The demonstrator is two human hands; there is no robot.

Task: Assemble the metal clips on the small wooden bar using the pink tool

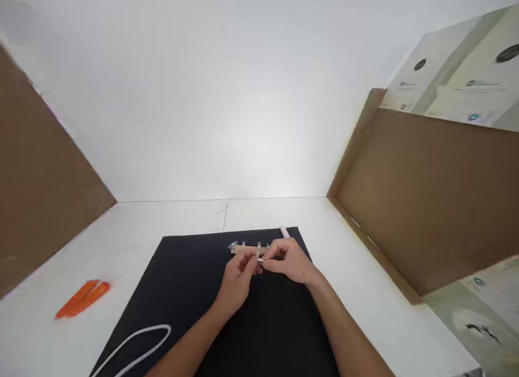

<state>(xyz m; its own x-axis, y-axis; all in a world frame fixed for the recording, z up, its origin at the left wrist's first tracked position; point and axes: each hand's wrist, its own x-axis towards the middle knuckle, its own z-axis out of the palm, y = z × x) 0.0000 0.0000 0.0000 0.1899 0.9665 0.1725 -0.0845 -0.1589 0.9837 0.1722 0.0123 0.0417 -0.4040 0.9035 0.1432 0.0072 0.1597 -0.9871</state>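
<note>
A narrow light wooden strip with several small clear plastic pieces along it is over the black mat, partly covered by my fingers. My left hand is closed, thumb and forefinger pinched at the lower end of a clear plastic piece in front of the strip. Opposite it, my right hand pinches a short white piece that reaches the left fingertips. The fingertips nearly meet, and fine detail between them is too small to make out.
The black mat lies on a white table. A pale pink stick rests at its far right edge. A looped white cord is at near left; an orange item lies further left. Brown boards flank both sides.
</note>
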